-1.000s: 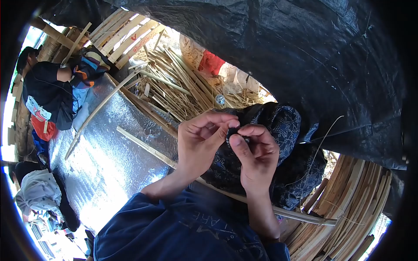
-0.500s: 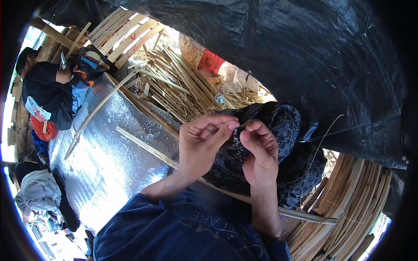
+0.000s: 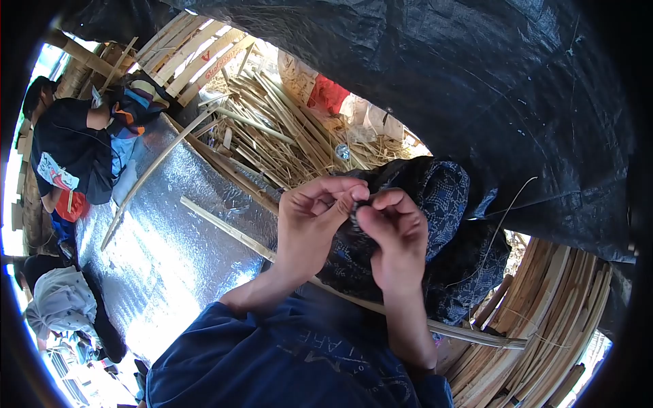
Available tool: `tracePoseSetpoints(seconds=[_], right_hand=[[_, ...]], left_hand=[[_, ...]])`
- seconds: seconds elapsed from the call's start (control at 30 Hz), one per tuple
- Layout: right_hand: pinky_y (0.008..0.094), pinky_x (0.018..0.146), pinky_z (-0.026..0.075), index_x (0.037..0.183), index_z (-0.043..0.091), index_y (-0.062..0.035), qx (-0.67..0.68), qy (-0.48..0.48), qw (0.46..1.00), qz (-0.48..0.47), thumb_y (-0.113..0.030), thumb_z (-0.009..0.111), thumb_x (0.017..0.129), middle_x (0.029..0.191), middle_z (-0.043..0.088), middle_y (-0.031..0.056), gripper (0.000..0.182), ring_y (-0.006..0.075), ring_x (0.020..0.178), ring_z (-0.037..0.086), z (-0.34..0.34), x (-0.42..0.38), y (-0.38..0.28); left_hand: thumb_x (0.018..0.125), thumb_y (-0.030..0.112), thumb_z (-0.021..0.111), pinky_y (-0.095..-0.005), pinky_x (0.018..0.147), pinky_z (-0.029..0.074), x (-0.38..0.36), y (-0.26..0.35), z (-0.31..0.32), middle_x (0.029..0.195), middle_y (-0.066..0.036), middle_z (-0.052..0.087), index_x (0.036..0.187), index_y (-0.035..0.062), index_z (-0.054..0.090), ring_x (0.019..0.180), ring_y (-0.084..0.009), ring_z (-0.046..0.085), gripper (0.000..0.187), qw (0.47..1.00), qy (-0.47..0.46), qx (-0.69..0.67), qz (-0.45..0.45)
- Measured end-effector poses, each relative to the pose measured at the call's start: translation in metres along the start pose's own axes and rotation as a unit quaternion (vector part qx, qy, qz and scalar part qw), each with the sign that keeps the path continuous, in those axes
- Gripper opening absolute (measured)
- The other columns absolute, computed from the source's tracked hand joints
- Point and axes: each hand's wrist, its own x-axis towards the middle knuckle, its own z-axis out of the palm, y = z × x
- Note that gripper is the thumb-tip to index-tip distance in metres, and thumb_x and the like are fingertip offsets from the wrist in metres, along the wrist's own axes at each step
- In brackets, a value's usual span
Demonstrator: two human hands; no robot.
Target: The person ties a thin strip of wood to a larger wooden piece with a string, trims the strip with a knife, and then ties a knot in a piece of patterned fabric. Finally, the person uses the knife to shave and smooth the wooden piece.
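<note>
Both hands are raised in front of my chest, with fingertips nearly meeting. My left hand (image 3: 307,223) is closed, its thumb and forefinger pinched together. Opposite it, my right hand (image 3: 398,234) is closed too, thumb pressed against its bent fingers. A small dark piece (image 3: 354,216) shows between the two pinches; it is blurred, and I cannot make out its kind. Behind and below the hands, dark blue patterned cloth (image 3: 445,197) covers my lap or legs. A pale split strip (image 3: 228,231) passes behind my left wrist.
A shiny silver sheet (image 3: 170,204) spreads at left, with a curved bamboo strip (image 3: 146,175) on it. Split bamboo (image 3: 286,129) lies ahead, and stacked slats (image 3: 544,306) stand at right. Black tarpaulin (image 3: 503,81) hangs close. Two people (image 3: 75,139) sit at left.
Both hands have shifted slightly left, the right one more, and the right thumb has come closer to the left fingertips. The dark piece between them has moved left too.
</note>
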Motion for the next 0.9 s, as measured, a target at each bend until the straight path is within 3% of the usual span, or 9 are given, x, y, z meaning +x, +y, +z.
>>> tracePoseSetpoints(seconds=[0.07, 0.23, 0.37, 0.4, 0.43, 0.5, 0.6, 0.73, 0.9], right_hand=[[0.0236, 0.078, 0.047, 0.092, 0.058, -0.002, 0.202, -0.02, 0.974, 0.101, 0.007, 0.063, 0.08, 0.089, 0.063, 0.0052, 0.016, 0.0101, 0.083, 0.06, -0.016, 0.006, -0.001], [0.0251, 0.082, 0.043, 0.092, 0.058, -0.0041, 0.177, 0.005, 0.976, 0.127, 0.005, 0.062, 0.08, 0.089, 0.062, 0.0036, 0.016, 0.01, 0.085, 0.058, -0.024, 0.009, -0.006], [0.0276, 0.085, 0.043, 0.103, 0.056, -0.001, -0.012, 0.097, 0.995, 0.029, -0.002, 0.063, 0.085, 0.099, 0.059, 0.0077, 0.019, 0.0145, 0.093, 0.057, -0.028, 0.023, -0.001], [0.0278, 0.087, 0.043, 0.107, 0.054, 0.0, -0.303, 0.13, 0.941, -0.078, -0.004, 0.061, 0.087, 0.106, 0.056, 0.01, 0.022, 0.0163, 0.098, 0.056, -0.03, 0.027, -0.001], [0.0281, 0.089, 0.042, 0.112, 0.053, 0.0009, -0.565, 0.152, 0.792, -0.171, -0.007, 0.06, 0.089, 0.112, 0.054, 0.0123, 0.025, 0.0181, 0.104, 0.054, -0.033, 0.03, -0.003], [0.0287, 0.09, 0.043, 0.119, 0.049, 0.0012, -0.554, 0.158, 0.8, -0.167, -0.012, 0.059, 0.091, 0.12, 0.047, 0.0149, 0.032, 0.0211, 0.111, 0.05, -0.042, 0.029, -0.01], [0.0281, 0.085, 0.047, 0.116, 0.055, 0.0021, -0.248, 0.135, 0.957, -0.067, -0.015, 0.062, 0.091, 0.109, 0.057, 0.0099, 0.031, 0.0145, 0.099, 0.056, -0.041, 0.019, -0.022], [0.0256, 0.087, 0.047, 0.113, 0.06, 0.0038, -0.008, -0.018, 0.998, 0.055, -0.01, 0.062, 0.09, 0.104, 0.065, 0.0082, 0.026, 0.0125, 0.097, 0.059, -0.029, 0.001, -0.028], [0.0274, 0.087, 0.048, 0.112, 0.062, 0.0023, 0.092, -0.011, 0.993, 0.073, -0.011, 0.064, 0.089, 0.105, 0.066, 0.0093, 0.027, 0.0139, 0.097, 0.061, -0.031, -0.008, -0.02]], left_hand=[[0.086, 0.004, 0.065, -0.022, 0.073, 0.05, 0.001, 0.001, -0.001, 0.093, -0.007, 0.067, 0.102, -0.0037, 0.065, 0.082, -0.0083, 0.061, 0.017, 0.999, -0.005, -0.035, -0.037], [0.089, 0.015, 0.063, -0.0261, 0.075, 0.05, 0.005, 0.002, -0.001, 0.092, -0.006, 0.067, 0.101, -0.0019, 0.064, 0.081, -0.0096, 0.06, 0.021, 0.991, -0.039, -0.086, -0.09], [0.094, 0.022, 0.056, -0.0283, 0.079, 0.049, 0.011, 0.004, 0.0, 0.11, -0.011, 0.062, 0.115, -0.0022, 0.058, 0.087, -0.012, 0.06, 0.031, 0.997, -0.045, -0.013, -0.066], [0.096, 0.025, 0.053, -0.0314, 0.084, 0.047, 0.014, 0.005, 0.001, 0.121, -0.014, 0.055, 0.122, -0.0016, 0.052, 0.096, -0.0161, 0.058, 0.038, 0.989, -0.043, 0.14, 0.01], [0.097, 0.029, 0.049, -0.0346, 0.09, 0.045, 0.018, 0.007, 0.002, 0.132, -0.016, 0.048, 0.13, -0.001, 0.046, 0.105, -0.0202, 0.056, 0.045, 0.952, -0.041, 0.288, 0.09], [0.097, 0.031, 0.048, -0.0393, 0.099, 0.037, 0.025, -0.001, -0.004, 0.143, -0.019, 0.034, 0.137, 0.0014, 0.037, 0.124, -0.0269, 0.044, 0.052, 0.919, -0.078, 0.361, 0.141], [0.097, 0.032, 0.048, -0.044, 0.106, 0.029, 0.025, -0.003, 0.002, 0.146, -0.018, 0.029, 0.137, 0.0029, 0.038, 0.135, -0.0294, 0.031, 0.051, 0.934, -0.09, 0.323, 0.125], [0.096, 0.032, 0.049, -0.0425, 0.108, 0.026, 0.021, -0.013, 0.014, 0.148, -0.016, 0.026, 0.138, 0.0028, 0.036, 0.136, -0.0274, 0.029, 0.053, 0.956, -0.14, 0.249, 0.068], [0.097, 0.034, 0.047, -0.0359, 0.108, 0.027, 0.017, -0.024, 0.028, 0.145, -0.014, 0.032, 0.139, 0.0012, 0.036, 0.133, -0.0223, 0.034, 0.054, 0.951, -0.204, 0.222, 0.067]])
